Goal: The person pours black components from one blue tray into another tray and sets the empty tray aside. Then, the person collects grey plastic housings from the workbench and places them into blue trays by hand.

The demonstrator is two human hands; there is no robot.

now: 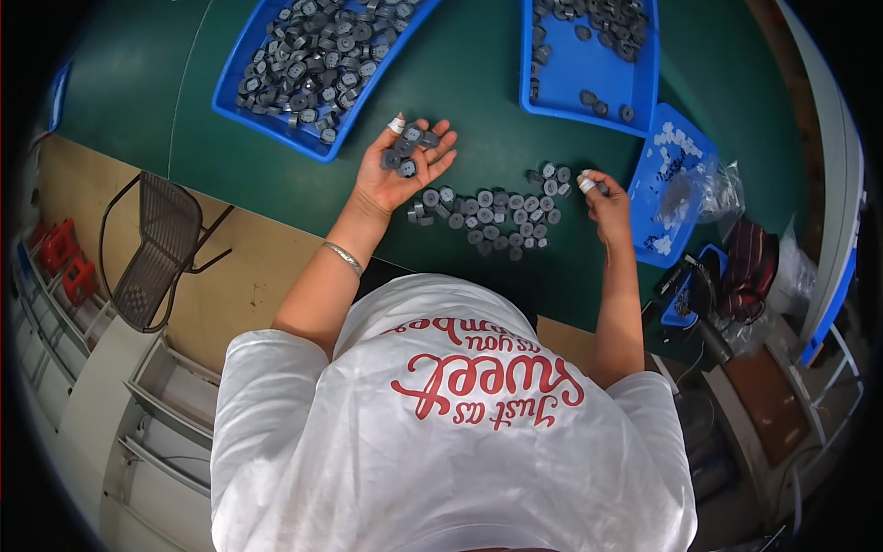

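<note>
My left hand [391,175] is turned palm up with curved fingers, cradling several small dark grey round plastic parts [391,158]. A white wrap covers its thumb tip. To the right, my right hand [608,204] pinches one grey round part [602,188] between thumb and fingers, mostly hidden by them. White wrapping also shows on a digit of that hand. Between the hands, a loose cluster of the same grey parts [499,217] lies on the green table [276,189]. Some show a pale face, others a round dark one.
A blue tray [313,150] heaped with grey parts stands at the back left. Another blue tray [589,83] holds fewer parts at the back right. Beside it, a smaller blue tray [651,216] carries white and black bits and a plastic bag [713,191]. A chair [158,244] stands left.
</note>
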